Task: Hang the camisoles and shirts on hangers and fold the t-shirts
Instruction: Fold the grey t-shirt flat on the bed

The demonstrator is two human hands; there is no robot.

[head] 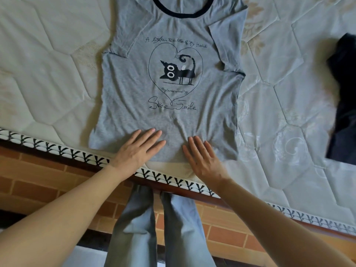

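The left hand (137, 147) lay flat with its fingers straight, pressing on the bottom part of the grey t-shirt (169, 83). The right hand (202, 157) lay flat just beside it, fingers straight too, on the same bottom edge. The t-shirt was spread out on the bed (48, 64), reaching away past both hands, cat picture facing up. A dark cloth (342, 97) lay far off beyond the right hand.
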